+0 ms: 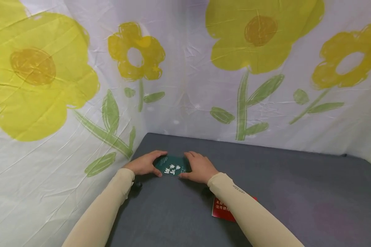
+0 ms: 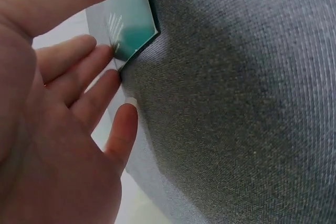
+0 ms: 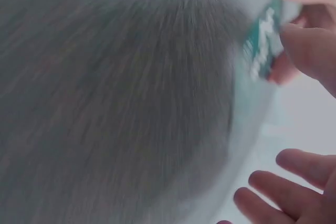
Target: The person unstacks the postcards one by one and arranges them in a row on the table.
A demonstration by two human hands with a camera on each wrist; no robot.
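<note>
Flowered cloth [image 1: 185,51] backs a table [image 1: 281,178]. Left hand [image 1: 144,164] pinches a green card [image 1: 172,167]; right hand [image 1: 202,168] frames its other end, fingers apart, grip unclear, a red card [image 1: 221,212] behind them.

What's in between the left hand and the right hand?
A dark green card with white writing lies between the left hand and the right hand. The head view shows it.

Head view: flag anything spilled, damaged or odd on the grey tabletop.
A faint purplish tint at the right of the grey tabletop looks odd against the grey, though possibly only light. Otherwise nothing stands out; the green card shows no visible damage.
</note>
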